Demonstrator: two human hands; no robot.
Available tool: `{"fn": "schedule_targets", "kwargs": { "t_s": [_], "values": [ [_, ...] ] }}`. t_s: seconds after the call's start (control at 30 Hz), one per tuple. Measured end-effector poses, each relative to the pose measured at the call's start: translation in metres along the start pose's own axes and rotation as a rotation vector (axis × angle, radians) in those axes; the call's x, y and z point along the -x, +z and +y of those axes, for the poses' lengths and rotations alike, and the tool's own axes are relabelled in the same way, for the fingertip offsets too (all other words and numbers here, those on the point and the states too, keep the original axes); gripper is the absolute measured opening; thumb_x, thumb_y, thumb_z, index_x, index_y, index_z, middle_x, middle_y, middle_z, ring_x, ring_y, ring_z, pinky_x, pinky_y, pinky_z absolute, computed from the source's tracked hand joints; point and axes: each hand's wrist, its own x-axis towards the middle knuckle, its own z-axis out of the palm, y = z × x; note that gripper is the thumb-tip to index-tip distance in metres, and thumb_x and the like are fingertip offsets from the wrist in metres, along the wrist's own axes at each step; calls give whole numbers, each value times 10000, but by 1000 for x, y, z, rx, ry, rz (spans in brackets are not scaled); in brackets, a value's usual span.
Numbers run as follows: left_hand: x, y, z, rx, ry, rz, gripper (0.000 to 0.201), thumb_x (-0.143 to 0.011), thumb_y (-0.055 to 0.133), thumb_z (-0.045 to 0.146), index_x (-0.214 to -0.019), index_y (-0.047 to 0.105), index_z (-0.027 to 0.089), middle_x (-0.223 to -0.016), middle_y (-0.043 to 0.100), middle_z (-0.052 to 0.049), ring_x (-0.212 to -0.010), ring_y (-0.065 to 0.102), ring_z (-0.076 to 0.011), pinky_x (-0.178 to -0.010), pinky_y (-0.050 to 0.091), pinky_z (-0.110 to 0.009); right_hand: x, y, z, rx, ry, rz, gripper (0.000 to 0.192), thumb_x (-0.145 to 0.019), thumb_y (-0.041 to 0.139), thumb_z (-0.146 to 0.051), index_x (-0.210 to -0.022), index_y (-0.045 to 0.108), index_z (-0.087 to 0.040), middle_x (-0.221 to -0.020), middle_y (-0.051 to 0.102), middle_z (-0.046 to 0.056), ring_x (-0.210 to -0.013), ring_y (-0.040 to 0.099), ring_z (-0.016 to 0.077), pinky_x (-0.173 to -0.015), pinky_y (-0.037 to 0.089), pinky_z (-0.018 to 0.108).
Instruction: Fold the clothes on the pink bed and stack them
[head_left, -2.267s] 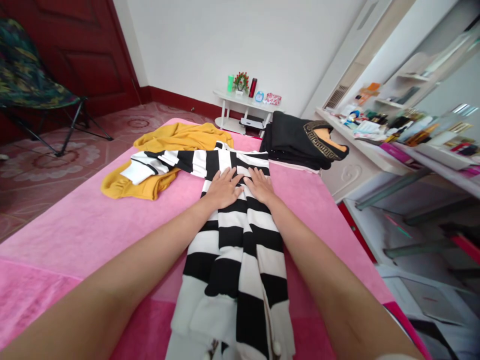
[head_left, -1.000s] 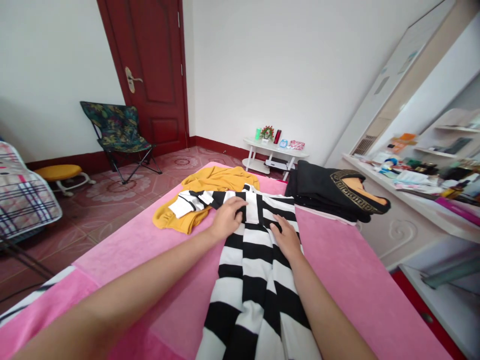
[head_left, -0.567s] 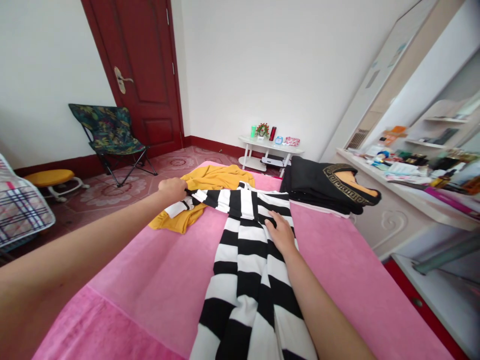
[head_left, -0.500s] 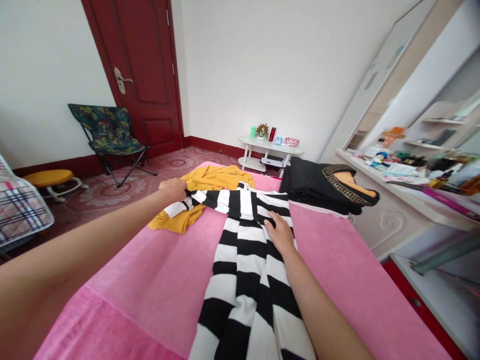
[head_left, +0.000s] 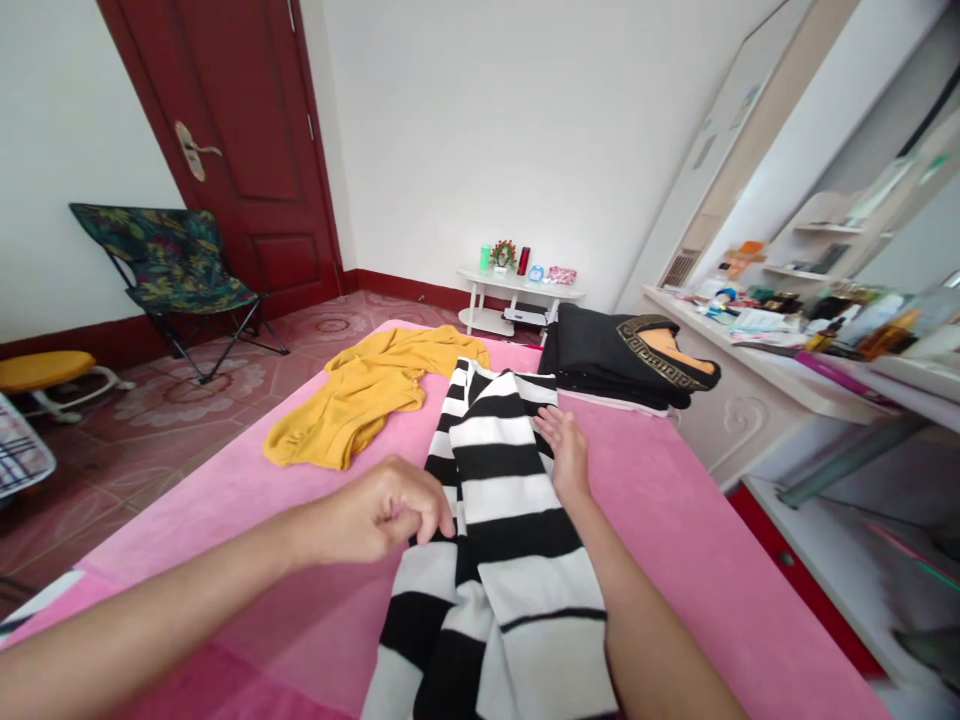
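A black-and-white striped sweater (head_left: pixel 499 480) lies lengthwise on the pink bedspread (head_left: pixel 675 540), one sleeve folded down along its body. My left hand (head_left: pixel 397 510) is closed at the sweater's left edge, fingertips curled against the cloth; the bit of fabric in them is mostly hidden. On the opposite edge, near the top, rests my right hand (head_left: pixel 564 450), its fingers stretched out and touching the stripes. A mustard-yellow garment (head_left: pixel 360 400) is spread loosely to the left of the sweater. Folded black clothing (head_left: pixel 592 350) with a gold-patterned neckline sits beyond my right hand.
A camouflage folding chair (head_left: pixel 172 260) and a yellow-topped stool (head_left: pixel 49 370) stand on the floor at left, near the red door (head_left: pixel 240 130). Behind the bed is a small white table (head_left: pixel 517 285) with several items. A cluttered dresser counter (head_left: pixel 757 350) runs along the right.
The sleeve my left hand held out to the left now lies folded down over the sweater. My left hand has come nearer and to the right. The view has turned slightly right.
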Motion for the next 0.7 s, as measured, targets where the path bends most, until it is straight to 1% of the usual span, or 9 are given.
{"fn": "schedule_targets", "kwargs": {
  "t_s": [0.03, 0.1, 0.2, 0.3, 0.4, 0.47, 0.53, 0.63, 0.7],
  "values": [
    [3, 11, 3, 26, -32, -27, 243, -770, 423, 23, -743, 618, 166, -950, 669, -46, -858, 628, -146, -785, 493, -255, 0, 0, -1, -40, 17, 3, 578, -858, 373, -623, -1086, 606, -146, -1090, 668, 146, -951, 659, 244, -876, 479, 417],
    [4, 29, 8, -20, -76, -40, 262, -767, 513, 81, -979, 626, 187, -1125, 614, -64, -1019, 583, -181, -899, 460, -295, 1, 1, -2, -93, 45, 2, 561, -852, 399, -623, -1044, 618, -145, -1025, 689, 138, -919, 668, 241, -865, 480, 408],
    [-3, 52, 15, -182, -93, -116, 557, -725, 686, 290, -1252, 509, 254, -1331, 479, -66, -1191, 466, -249, -1011, 382, -371, 3, 2, -3, -74, 41, -5, 527, -843, 438, -609, -999, 632, -144, -953, 703, 120, -881, 672, 229, -842, 482, 386],
    [-15, 75, 18, -315, -88, -190, 672, -687, 715, 434, -1295, 475, 278, -1320, 495, -59, -1163, 472, -289, -982, 392, -431, 3, 2, -3, -50, 26, -9, 504, -843, 451, -596, -971, 635, -144, -917, 706, 110, -855, 670, 217, -833, 487, 376],
    [-27, 90, 13, -408, -72, -191, 535, -724, 669, 344, -1238, 530, 291, -1222, 572, -41, -1069, 519, -288, -912, 413, -442, 3, 2, -3, -33, 19, -29, 522, -846, 429, -606, -966, 635, -141, -917, 707, 114, -858, 671, 217, -849, 488, 383],
    [-32, 93, 13, -387, -53, -165, 423, -750, 609, 218, -1165, 584, 300, -1138, 624, -13, -1011, 555, -255, -891, 416, -400, 3, 1, -3, -13, 15, -40, 547, -846, 408, -623, -976, 631, -141, -929, 705, 118, -875, 671, 220, -858, 488, 388],
    [-34, 90, 18, -277, -30, -107, 385, -778, 538, 130, -1124, 609, 280, -1064, 659, 2, -973, 585, -210, -886, 418, -338, 3, 0, -2, 3, 15, -41, 569, -844, 394, -637, -988, 624, -138, -954, 701, 127, -895, 670, 225, -864, 490, 391],
    [-33, 78, 40, -51, 18, -15, 380, -824, 471, 90, -1147, 597, 244, -1037, 677, 0, -956, 614, -161, -871, 430, -261, 2, -1, -1, -4, 22, -37, 591, -837, 393, -648, -1019, 612, -130, -1041, 679, 150, -955, 656, 234, -875, 492, 391],
    [-30, 71, 57, 53, 40, 7, 371, -842, 471, 104, -1168, 589, 237, -1050, 681, -7, -962, 623, -150, -862, 439, -237, 1, -2, 0, -11, 34, -22, 602, -827, 402, -653, -1048, 598, -129, -1113, 651, 165, -1008, 637, 241, -884, 491, 387]
  ]
}}
